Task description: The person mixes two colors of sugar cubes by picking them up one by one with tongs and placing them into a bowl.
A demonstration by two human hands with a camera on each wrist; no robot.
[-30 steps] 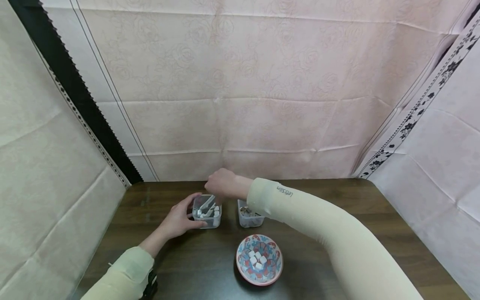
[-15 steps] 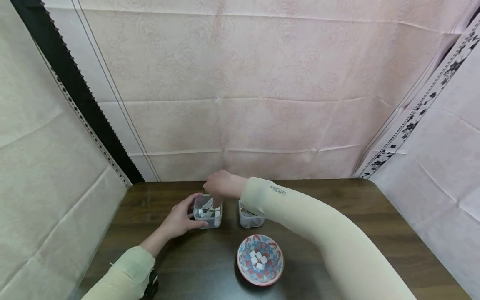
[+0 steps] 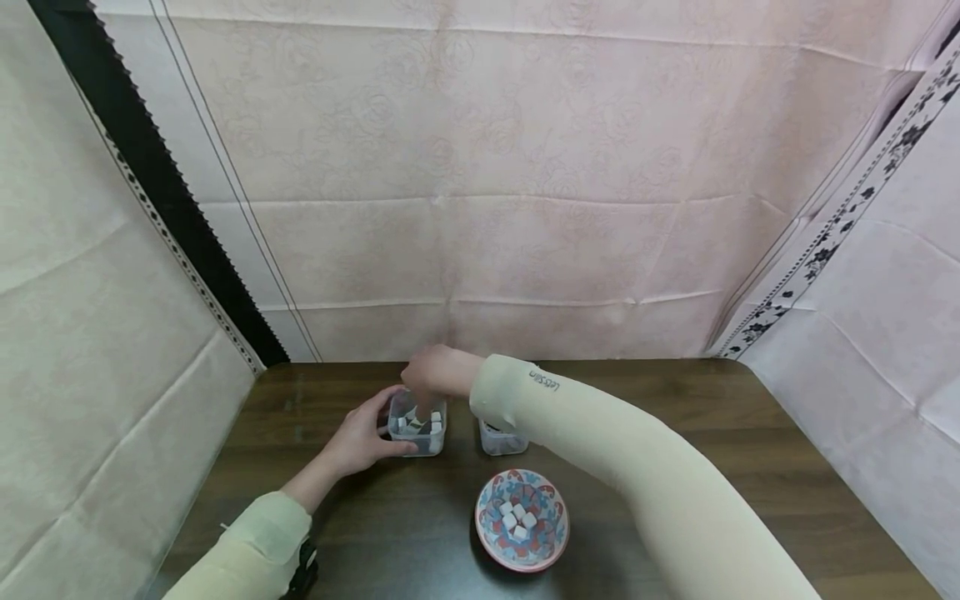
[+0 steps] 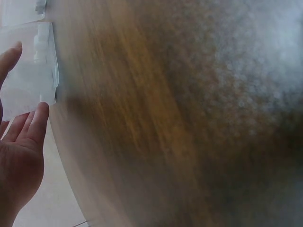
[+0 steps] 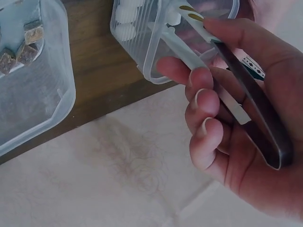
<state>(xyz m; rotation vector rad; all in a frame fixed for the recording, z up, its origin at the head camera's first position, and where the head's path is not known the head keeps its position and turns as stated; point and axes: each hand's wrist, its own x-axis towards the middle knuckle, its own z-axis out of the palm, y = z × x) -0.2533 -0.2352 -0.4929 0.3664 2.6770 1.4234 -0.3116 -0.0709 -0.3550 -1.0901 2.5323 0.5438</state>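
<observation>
My left hand (image 3: 360, 437) grips a clear plastic container (image 3: 422, 447) at the table's back, thumb at the near side and fingers at the far side. White cubes (image 5: 125, 30) lie inside it. Over this container my right hand (image 3: 438, 371) holds a pair of tongs (image 5: 246, 75) with dark arms and pale tips. In the right wrist view the tips reach inside the container, spread apart; whether they touch a cube cannot be told. Nearer to me a patterned bowl (image 3: 489, 510) holds several white cubes (image 3: 517, 518).
A second clear container (image 3: 504, 442) stands to the right of the gripped one, partly under my right sleeve. Brown cubes (image 5: 34, 33) lie in it. Pale cloth (image 3: 525, 250) hangs behind the dark wooden table (image 3: 390, 525) and along both sides.
My right hand has shifted slightly left and down, its fingers lower over the container, with the tongs now mostly hidden in the head view. The left hand keeps its hold.
</observation>
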